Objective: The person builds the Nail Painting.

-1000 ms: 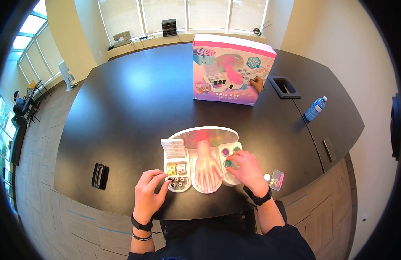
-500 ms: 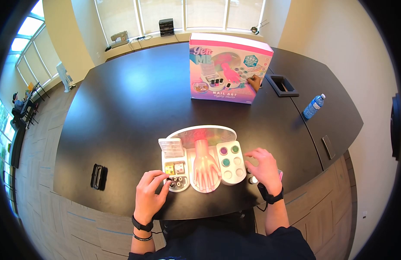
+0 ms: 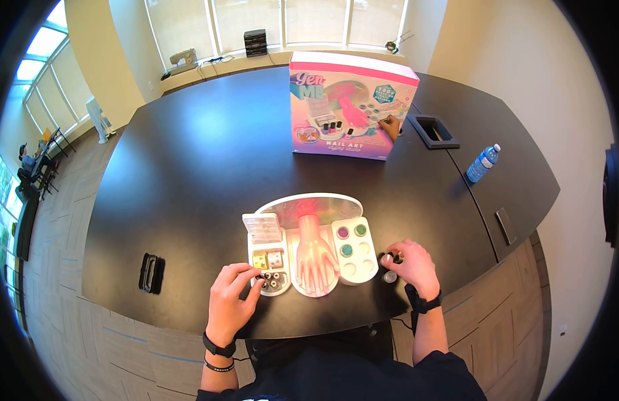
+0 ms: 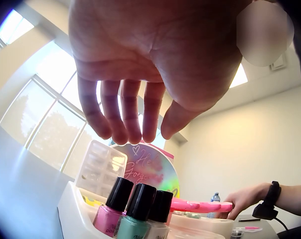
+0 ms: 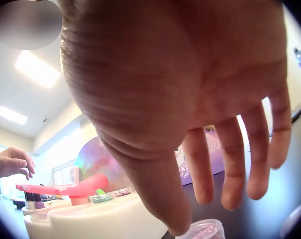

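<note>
My left hand [image 3: 232, 294] hovers with loosely bent fingers over the nail polish bottles [image 4: 139, 211], pink, green and pale with black caps, at the left of a white nail art tray [image 3: 290, 291]. To the tray's right, my right hand [image 3: 416, 269] reaches down to small pots. In the right wrist view its thumb is right at the rim of a pink glitter pot [image 5: 206, 231], the other fingers hanging apart. A purple pot [image 3: 343, 232], a green pot [image 3: 360, 230] and a teal pot [image 3: 347, 250] sit in the tray's round wells. The pink model hand [image 3: 315, 257] lies between both sides.
Behind the tray's mirror [image 3: 329, 208] stands the large nail art box [image 3: 353, 110]. A water bottle [image 3: 483, 164] is at the far right of the table, and a black case [image 3: 151, 273] lies at the left. A whitish pot [image 3: 389, 277] sits beside my right hand.
My right hand has left the teal pot in its well and moved right, down to the loose pots beside the tray. My left hand stays over the bottles.
</note>
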{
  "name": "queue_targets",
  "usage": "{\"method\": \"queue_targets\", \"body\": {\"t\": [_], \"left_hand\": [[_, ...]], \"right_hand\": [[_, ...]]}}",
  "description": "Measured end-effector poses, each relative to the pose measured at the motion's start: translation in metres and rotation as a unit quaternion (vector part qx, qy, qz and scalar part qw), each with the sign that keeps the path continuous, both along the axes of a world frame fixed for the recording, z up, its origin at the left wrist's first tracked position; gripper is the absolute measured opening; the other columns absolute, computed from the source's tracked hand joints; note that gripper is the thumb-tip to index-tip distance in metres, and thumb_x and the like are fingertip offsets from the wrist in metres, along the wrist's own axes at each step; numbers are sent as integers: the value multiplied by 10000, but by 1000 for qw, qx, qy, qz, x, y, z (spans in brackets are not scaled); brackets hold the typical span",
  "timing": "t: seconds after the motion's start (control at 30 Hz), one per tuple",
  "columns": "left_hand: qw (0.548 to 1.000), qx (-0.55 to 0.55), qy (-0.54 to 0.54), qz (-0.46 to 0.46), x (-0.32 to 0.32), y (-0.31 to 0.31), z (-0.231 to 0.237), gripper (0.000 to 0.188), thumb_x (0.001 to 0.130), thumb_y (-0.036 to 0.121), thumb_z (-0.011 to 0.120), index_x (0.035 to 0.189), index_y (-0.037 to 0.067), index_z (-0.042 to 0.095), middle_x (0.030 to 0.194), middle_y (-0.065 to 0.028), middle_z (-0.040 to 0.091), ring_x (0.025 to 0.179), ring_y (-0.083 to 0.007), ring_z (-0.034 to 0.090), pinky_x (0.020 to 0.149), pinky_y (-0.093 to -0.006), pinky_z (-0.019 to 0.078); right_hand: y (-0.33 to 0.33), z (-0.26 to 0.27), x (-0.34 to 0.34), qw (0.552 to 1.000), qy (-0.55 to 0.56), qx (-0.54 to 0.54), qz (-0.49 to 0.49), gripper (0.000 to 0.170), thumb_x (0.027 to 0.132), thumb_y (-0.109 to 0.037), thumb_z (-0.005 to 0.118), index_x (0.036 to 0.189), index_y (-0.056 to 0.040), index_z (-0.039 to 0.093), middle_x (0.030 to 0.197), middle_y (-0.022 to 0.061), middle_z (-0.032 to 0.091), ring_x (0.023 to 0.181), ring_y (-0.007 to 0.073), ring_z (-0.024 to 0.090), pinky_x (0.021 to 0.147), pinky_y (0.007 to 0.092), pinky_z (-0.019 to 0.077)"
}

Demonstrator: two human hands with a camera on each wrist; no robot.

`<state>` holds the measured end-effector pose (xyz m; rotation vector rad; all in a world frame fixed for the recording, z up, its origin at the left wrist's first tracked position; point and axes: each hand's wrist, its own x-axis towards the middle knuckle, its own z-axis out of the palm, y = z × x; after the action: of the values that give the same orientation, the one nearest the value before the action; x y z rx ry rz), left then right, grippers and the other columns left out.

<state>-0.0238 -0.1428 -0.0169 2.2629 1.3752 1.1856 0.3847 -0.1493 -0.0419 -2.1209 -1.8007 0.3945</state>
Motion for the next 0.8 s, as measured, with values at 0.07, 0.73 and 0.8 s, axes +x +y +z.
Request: {"method": "queue_targets", "body": {"t": [0.07,0.73,0.8], "left_hand": [[1000,-1,1,0,0,0,0,202,859,27,837,1046,30,762,1075,-114,733,968,-324,707,846,-420,585],[1000,13,13,1,0,-2,0,187,858,24,837,1031,44,771,1060,-102,734,958,-316,706,834,-415,581],[1000,17,11,-2,1,-2,-1,184,855,23,838,1025,45,772,1056,-99,736,954,-312,706,832,-413,581]], "right_hand": [[0,-10,3,1000,-3,-4,-1,291,818,-268,853,1050,-95,824,978,114,748,929,311,719,840,441,568],[2,6,-9,994,29,108,-3,175,893,-208,780,1031,-99,781,957,101,746,943,373,718,833,488,565],[4,12,-13,992,35,121,4,174,895,-203,781,1034,-98,776,962,96,744,948,368,716,836,486,564]]}}
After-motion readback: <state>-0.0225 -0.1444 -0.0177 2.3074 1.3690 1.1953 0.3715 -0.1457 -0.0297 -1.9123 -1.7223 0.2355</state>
